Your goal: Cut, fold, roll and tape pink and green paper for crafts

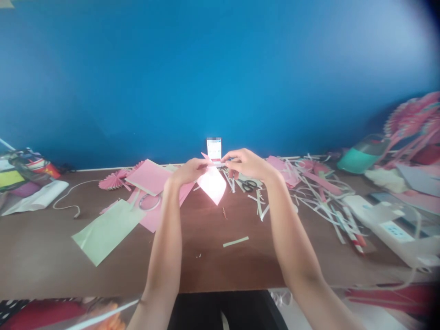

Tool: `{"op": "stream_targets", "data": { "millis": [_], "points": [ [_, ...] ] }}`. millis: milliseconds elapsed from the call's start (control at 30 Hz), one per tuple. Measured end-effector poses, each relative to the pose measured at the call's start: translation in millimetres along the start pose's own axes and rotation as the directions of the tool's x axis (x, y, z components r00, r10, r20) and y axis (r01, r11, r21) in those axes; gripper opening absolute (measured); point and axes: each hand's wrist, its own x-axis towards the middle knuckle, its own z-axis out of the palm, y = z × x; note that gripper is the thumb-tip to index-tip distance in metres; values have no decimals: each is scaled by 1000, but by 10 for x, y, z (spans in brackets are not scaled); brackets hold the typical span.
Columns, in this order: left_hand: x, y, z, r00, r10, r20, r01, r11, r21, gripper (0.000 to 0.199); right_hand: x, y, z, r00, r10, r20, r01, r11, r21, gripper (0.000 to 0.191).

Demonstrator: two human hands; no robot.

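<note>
A piece of folded pink paper [212, 183], glaring bright and pointed at its lower end, hangs above the table. My left hand [190, 170] pinches its upper left edge between thumb and fingers. At the upper right edge, my right hand [244, 163] has its thumb and forefinger brought together on the paper, the other fingers curled beneath. A thin pink point sticks up beside the left fingertips. Just behind the paper a lit phone [214, 149] stands upright against the blue wall, its lower part partly covered. Glare hides the paper's fold lines.
Pink sheets [151, 176] and a pale green sheet [108, 231] lie left, with a pleated pink fan [115, 179]. Scissors [249, 185] and paper strips [318, 195] lie right. A green strip [235, 242] is nearer me. A white power strip [395, 227] sits far right.
</note>
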Motion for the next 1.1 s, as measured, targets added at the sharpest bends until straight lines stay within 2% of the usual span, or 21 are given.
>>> {"op": "stream_targets", "data": {
  "millis": [133, 400, 533, 833, 1000, 1100],
  "points": [
    [3, -31, 10, 999, 31, 16, -30, 999, -35, 41, -33, -47, -1, 1000, 9, 2, -9, 1000, -24, 26],
    [-29, 65, -11, 999, -35, 11, 36, 996, -76, 45, -135, -158, 11, 999, -9, 33, 13, 994, -111, 30],
    [-25, 43, 1, 998, -54, 27, 56, 996, -71, 48, -162, -169, 13, 998, -20, 60, 27, 992, -125, 31],
    [64, -38, 40, 993, -4, -119, 0, 999, -33, 35, -119, -131, -9, 999, -3, 38, 8, 991, -132, 31],
    [33, -17, 22, 998, 21, -52, -19, 999, 35, 41, -85, -76, -29, 1000, 12, -7, -14, 983, -185, 29],
    [-3, 38, -3, 999, 8, -47, -4, 998, 69, 45, -50, -9, -34, 1000, 10, -28, -16, 976, -219, 29]
  ]
}}
